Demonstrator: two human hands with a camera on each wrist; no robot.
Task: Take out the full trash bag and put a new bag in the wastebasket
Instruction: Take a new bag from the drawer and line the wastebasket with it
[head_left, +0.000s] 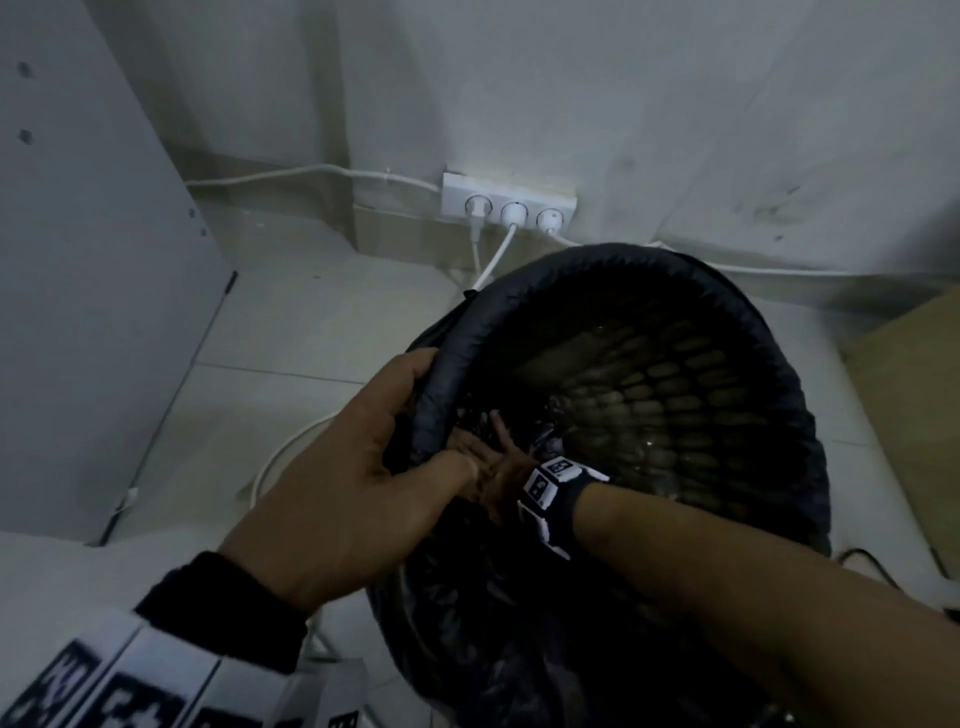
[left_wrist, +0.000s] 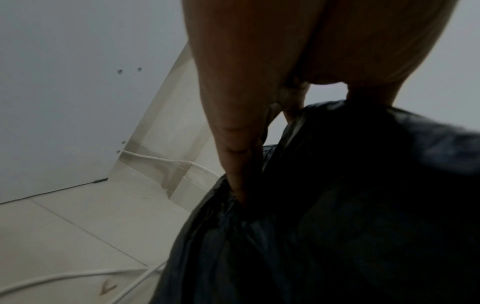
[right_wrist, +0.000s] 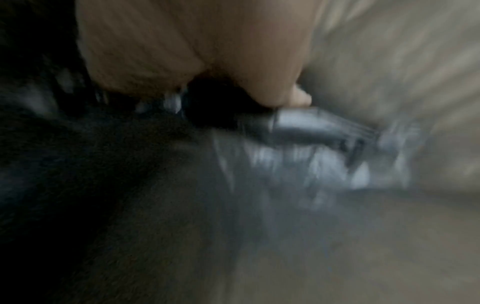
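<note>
Fitting the new liner into the wastebasket

The left hand (head_left: 358, 467) pinches the black bag (head_left: 597, 270) over the wastebasket (head_left: 675, 384) rim at nine o'clock; the right hand (head_left: 493, 462), fingers spread flat, presses the liner inside, just beside it, towards the bottom.

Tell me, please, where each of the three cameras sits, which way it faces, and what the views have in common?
Head: worn on the head, looking forward and down at the wastebasket by the wall; both forearms, the left hand and the right hand show.
Left wrist: looks along the left hand at its fingers gripping the black bag, with floor tiles and a white cable beyond.
Right wrist: heavily blurred, looks along the right hand inside the basket at crumpled bag plastic.
Shared: all three show the black bag; head and left wrist both show the left hand's grip at the rim.
</note>
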